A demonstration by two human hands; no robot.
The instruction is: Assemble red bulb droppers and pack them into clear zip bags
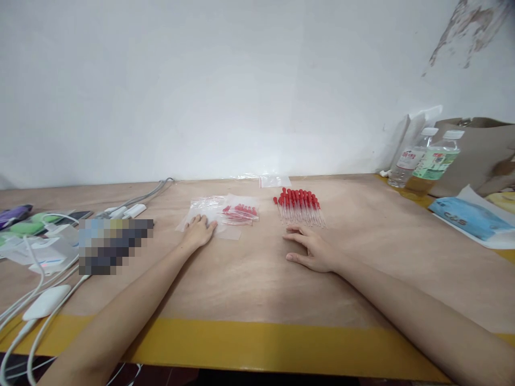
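Both forearms bare, extended forward over the table (pixel 249 279). Left hand (pixel 198 231) palm down, fingers flat, toward the far edge. Right hand (pixel 311 250) palm down, fingers loosely spread, pointing left.

Two hands, left (pixel 198 231) and right (pixel 311 251), lie on one table (pixel 249 289). Centre frame: one loose heap of red-bulbed droppers (pixel 300 206), too many to count, and a few clear bags (pixel 225 213). Upper right: two bottles (pixel 422 161).

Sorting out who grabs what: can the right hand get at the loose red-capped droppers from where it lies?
Probably yes. The right hand lies flat just short of the red-capped droppers, with only bare table between.
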